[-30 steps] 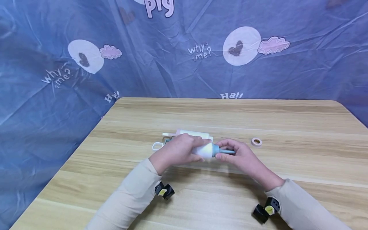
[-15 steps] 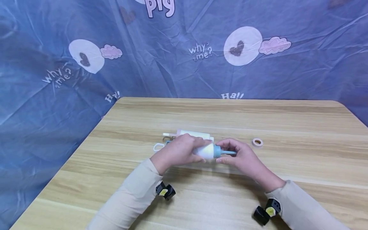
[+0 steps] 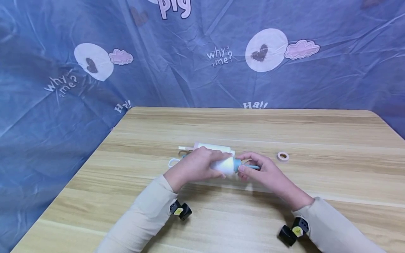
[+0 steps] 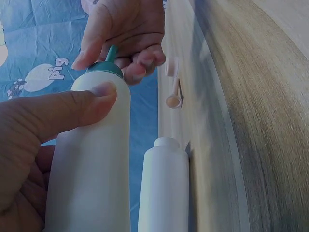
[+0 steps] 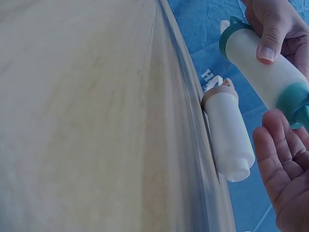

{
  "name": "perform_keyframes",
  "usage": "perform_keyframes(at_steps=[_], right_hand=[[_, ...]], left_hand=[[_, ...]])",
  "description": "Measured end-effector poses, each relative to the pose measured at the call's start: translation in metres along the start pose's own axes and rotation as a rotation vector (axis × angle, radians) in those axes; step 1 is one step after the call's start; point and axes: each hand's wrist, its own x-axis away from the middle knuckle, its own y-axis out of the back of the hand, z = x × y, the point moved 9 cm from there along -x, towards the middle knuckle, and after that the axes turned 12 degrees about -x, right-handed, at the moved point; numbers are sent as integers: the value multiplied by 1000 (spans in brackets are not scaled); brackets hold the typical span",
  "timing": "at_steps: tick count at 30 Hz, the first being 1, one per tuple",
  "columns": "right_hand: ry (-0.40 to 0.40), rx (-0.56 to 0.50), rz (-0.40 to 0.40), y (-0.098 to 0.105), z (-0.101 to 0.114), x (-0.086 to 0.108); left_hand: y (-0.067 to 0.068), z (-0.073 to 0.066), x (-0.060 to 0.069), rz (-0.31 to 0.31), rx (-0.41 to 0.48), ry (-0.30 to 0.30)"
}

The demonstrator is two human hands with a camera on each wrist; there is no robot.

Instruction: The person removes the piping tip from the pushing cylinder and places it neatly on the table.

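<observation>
A white squeeze bottle (image 3: 224, 166) lies level in my left hand (image 3: 197, 164), which grips it around the body. At its right end is a teal nozzle cap (image 4: 104, 69) with a thin spout. My right hand (image 3: 262, 172) holds this cap between thumb and fingers, with the spout running in toward the palm. In the right wrist view, the bottle's other end has a teal collar (image 5: 225, 41) with a pale part sticking out. Just behind, a second white bottle (image 5: 227, 130) with a beige-pink collar lies on the table, its narrow neck bare.
A small pale pink ring-like piece (image 3: 282, 156) lies on the wooden table (image 3: 253, 130), right of my right hand. A blue printed cloth (image 3: 190, 70) hangs behind the table. Black wrist cameras sit on both sleeves.
My right thumb has moved up across the teal cap and the fingers have curled lower around it. The left hand and the bottle have stayed almost in place.
</observation>
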Motion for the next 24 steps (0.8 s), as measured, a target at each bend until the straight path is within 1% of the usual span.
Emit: perform_keyframes(at_steps=[3,10,15,24], right_hand=[[-3,-23,16,-2,0,0],[-13,-2,-17,0,-1,1],[6,43,-44,2,0,2],[55,66,-61,2,2,-1]], left_hand=[[0,0,0,-1,-5,-5],[1,-1,1,-4,-11,-12],[0,-1,1,6,-15,-10],[-2,2,0,9,-15,5]])
